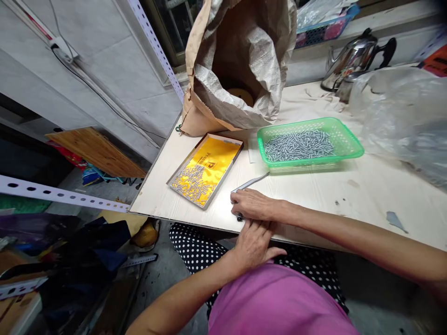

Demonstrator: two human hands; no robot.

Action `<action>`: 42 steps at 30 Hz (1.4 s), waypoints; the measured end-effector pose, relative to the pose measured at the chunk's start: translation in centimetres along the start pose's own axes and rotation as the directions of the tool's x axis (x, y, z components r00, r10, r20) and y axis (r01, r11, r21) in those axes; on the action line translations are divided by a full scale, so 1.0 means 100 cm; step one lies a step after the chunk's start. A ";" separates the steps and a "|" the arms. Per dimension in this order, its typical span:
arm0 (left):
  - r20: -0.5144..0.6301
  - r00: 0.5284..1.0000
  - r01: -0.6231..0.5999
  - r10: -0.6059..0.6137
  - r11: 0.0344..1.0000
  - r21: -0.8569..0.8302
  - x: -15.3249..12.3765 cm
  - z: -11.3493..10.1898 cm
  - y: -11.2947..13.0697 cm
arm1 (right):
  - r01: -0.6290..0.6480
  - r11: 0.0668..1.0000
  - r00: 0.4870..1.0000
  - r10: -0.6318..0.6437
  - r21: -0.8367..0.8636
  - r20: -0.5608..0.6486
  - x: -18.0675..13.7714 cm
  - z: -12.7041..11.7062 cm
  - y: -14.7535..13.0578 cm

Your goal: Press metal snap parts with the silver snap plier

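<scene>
My right hand (252,204) lies on the near edge of the pale table (366,195), fingers curled over a small dark item (239,217) that I cannot make out. A thin grey strip (252,181) runs out from under its fingertips. My left hand (254,244) sits just below the table edge, fingers together and touching the underside of my right hand. A shallow box with a yellow lining (206,168) holds several small metal screws to the left of my hands. A green plastic basket (344,139) full of screws stands behind them.
A large open paper sack (240,65) stands at the back of the table. A metal kettle (352,58) and crumpled clear plastic (401,111) are at the right. Perforated white shelf rails (52,195) and clutter fill the floor at left.
</scene>
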State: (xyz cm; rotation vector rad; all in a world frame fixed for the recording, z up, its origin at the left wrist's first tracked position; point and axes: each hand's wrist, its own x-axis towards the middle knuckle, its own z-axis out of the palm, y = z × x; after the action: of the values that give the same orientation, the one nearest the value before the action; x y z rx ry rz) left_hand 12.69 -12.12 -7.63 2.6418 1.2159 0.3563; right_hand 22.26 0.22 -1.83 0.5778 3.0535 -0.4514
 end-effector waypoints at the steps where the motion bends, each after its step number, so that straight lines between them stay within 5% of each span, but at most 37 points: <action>1: 0.003 1.000 0.000 0.000 1.000 -0.007 0.001 0.001 0.001 | -0.010 0.999 1.000 0.011 -0.044 0.026 0.000 -0.002 -0.003; 11: 0.013 1.000 0.019 -0.018 0.999 -0.034 0.004 -0.006 0.010 | -0.025 0.960 0.999 0.016 -0.278 -0.033 0.009 0.018 -0.009; 16: -0.097 0.988 -0.121 0.118 0.992 -0.025 -0.012 -0.054 0.015 | -0.019 0.990 0.998 0.009 -0.142 -0.070 0.012 0.009 -0.006; 18: -0.180 0.983 -0.008 0.020 0.998 0.066 -0.018 -0.083 -0.002 | -0.057 0.998 0.978 0.056 0.002 -0.199 0.006 -0.009 0.000; 20: -0.251 0.947 0.251 -0.201 0.950 0.185 -0.022 -0.111 -0.034 | -0.106 0.987 0.909 0.145 0.120 -0.390 -0.005 -0.034 0.011; 22: -0.240 0.892 0.440 -0.382 0.856 0.272 -0.023 -0.132 -0.071 | -0.201 0.964 0.788 0.264 0.173 -0.556 -0.019 -0.063 0.027; 26: 0.031 0.887 0.434 -0.460 0.855 0.284 -0.018 -0.147 -0.131 | -0.566 0.815 0.532 0.477 0.125 -0.700 -0.049 -0.107 0.054; 28: 0.160 0.877 0.403 -0.452 0.876 0.267 -0.013 -0.145 -0.147 | -0.699 0.713 0.481 0.524 0.053 -0.702 -0.060 -0.112 0.054; 30: 0.258 0.845 0.405 -0.468 0.876 0.262 -0.007 -0.142 -0.157 | -0.721 0.693 0.531 0.557 0.004 -0.639 -0.068 -0.102 0.045; 33: 0.347 0.816 0.406 -0.462 0.886 0.224 -0.003 -0.137 -0.166 | -0.588 0.802 0.721 0.577 0.101 -0.383 -0.074 -0.066 0.021; 35: 0.360 0.830 0.383 -0.426 0.904 0.188 -0.005 -0.134 -0.172 | -0.525 0.827 0.804 0.560 0.202 -0.201 -0.076 -0.037 0.004; 38: 0.348 0.865 0.322 -0.362 0.931 0.169 -0.011 -0.127 -0.178 | -0.543 0.808 0.815 0.572 0.229 -0.088 -0.078 0.000 -0.011; 42: 0.330 0.891 0.268 -0.311 0.948 0.171 -0.013 -0.123 -0.179 | -0.607 0.781 0.778 0.621 0.144 -0.088 -0.077 0.021 -0.011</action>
State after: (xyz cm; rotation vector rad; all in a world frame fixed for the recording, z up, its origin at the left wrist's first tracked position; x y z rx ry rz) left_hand -4.68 -0.61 -1.32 2.4165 1.5099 -0.2424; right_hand 28.91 -4.05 -3.14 1.5973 2.7082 -0.5606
